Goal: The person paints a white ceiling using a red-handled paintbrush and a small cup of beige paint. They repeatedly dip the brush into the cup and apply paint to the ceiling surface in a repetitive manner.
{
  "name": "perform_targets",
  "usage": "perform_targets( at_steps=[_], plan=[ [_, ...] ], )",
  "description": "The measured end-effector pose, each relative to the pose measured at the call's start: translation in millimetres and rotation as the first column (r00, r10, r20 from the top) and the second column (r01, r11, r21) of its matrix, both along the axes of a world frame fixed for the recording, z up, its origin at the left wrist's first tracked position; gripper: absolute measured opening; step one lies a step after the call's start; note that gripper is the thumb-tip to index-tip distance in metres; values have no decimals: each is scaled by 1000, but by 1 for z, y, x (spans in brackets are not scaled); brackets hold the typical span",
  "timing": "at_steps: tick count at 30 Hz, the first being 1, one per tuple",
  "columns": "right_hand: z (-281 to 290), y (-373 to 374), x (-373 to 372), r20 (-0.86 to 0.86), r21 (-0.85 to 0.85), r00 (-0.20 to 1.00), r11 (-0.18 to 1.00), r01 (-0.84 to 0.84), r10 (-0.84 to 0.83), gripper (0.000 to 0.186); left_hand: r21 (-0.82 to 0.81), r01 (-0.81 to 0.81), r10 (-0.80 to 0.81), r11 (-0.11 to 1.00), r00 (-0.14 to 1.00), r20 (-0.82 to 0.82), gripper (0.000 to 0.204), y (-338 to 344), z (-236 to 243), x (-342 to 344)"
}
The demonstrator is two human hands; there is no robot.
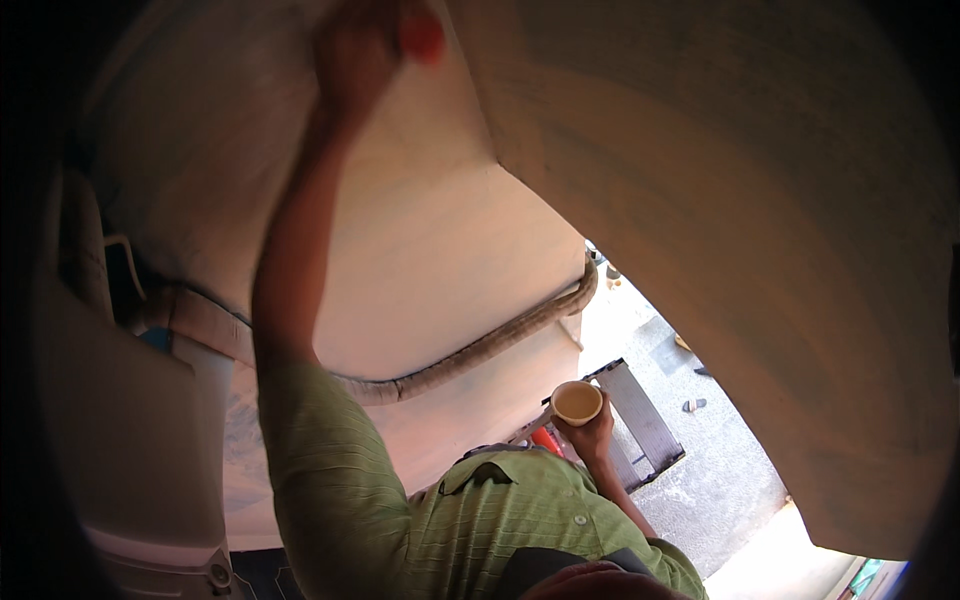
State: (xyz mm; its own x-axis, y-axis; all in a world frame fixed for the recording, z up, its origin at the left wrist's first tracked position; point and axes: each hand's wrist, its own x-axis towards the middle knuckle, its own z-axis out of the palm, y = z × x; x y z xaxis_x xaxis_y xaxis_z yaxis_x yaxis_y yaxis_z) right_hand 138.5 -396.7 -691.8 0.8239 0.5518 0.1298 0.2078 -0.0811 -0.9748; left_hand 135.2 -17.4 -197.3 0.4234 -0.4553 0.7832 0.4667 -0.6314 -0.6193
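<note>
My left hand (352, 55) is raised at the top of the view, blurred, closed on a small red object (422, 40) whose form I cannot make out, against a pale, curved painted panel (420, 230). Lower right, my right hand (588, 432) holds a pale round cup (578, 400) with beige contents, level with the waist.
A padded brown tube (460, 360) runs along the pale panel. A large overhanging panel (760, 250) fills the right. Below are a metal step ladder (640, 420), a grey floor (720, 480) and loose footwear (693, 405). A white moulded part (150, 440) stands at left.
</note>
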Motion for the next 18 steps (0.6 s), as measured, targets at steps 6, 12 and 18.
perform_targets(
  at_steps=[6, 12, 18],
  plan=[
    [-9, 1, 2, -20, -12, 1000, 1000, -6, 6, 78, -450, 135, -261, 883, 937, -232, 35, -53, -246, -24],
    [-1, -5, 11, -11, 1, 1000, 1000, 3, -3, 79, -804, 42, -466, 593, 832, -301, 44, -81, -211, -15],
    [4, 2, 17, -14, 35, 999, 999, 37, -36, 78, -653, -135, -353, 745, 751, -557, 33, -46, -140, -2]
  ],
)
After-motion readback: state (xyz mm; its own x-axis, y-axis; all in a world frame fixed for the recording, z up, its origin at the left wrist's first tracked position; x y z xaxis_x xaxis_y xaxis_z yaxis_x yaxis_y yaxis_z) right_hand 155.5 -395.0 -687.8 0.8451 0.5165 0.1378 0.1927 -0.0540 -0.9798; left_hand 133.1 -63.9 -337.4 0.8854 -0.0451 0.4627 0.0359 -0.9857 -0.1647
